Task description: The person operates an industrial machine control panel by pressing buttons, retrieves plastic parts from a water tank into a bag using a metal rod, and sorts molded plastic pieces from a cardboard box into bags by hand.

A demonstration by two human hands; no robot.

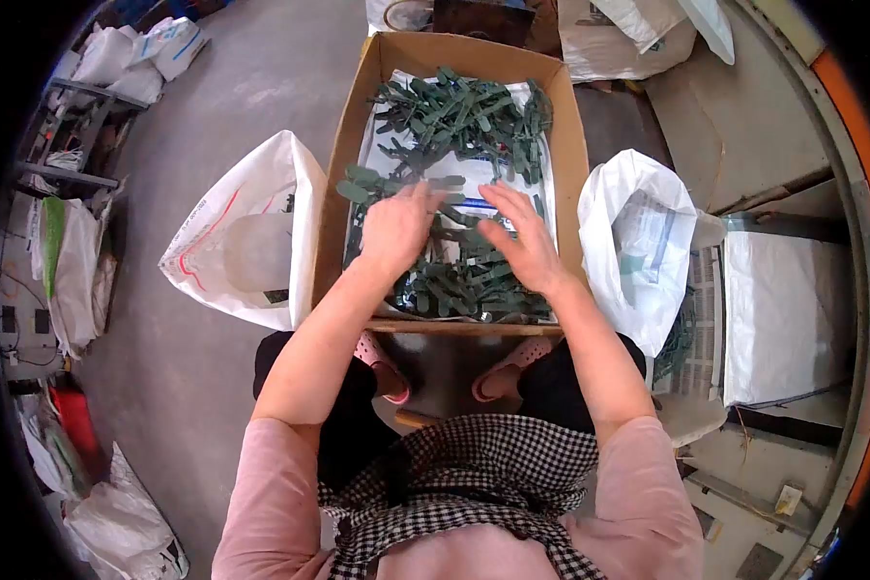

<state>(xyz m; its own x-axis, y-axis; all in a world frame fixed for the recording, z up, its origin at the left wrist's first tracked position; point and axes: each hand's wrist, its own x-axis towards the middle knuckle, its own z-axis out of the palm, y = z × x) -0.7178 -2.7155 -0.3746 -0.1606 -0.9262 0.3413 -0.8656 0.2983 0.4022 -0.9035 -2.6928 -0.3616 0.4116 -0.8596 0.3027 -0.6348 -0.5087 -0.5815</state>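
Note:
A cardboard box (353, 126) with a white lining holds many dark green flat pieces (464, 111), heaped at its far end and again at its near end. My left hand (396, 227) is over the middle left of the box, fingers bent together around a green piece (364, 184) that sticks out to its left. Over the middle right, my right hand (524, 237) has its fingers apart, with nothing seen between them, just above the near heap (464, 280). A strip of white lining shows between the two heaps.
An open white sack (251, 232) stands against the box's left side, another (638, 242) at its right. Farther right are a machine with a white panel (783, 319) and an orange edge. Shelves and sacks (72, 271) line the far left.

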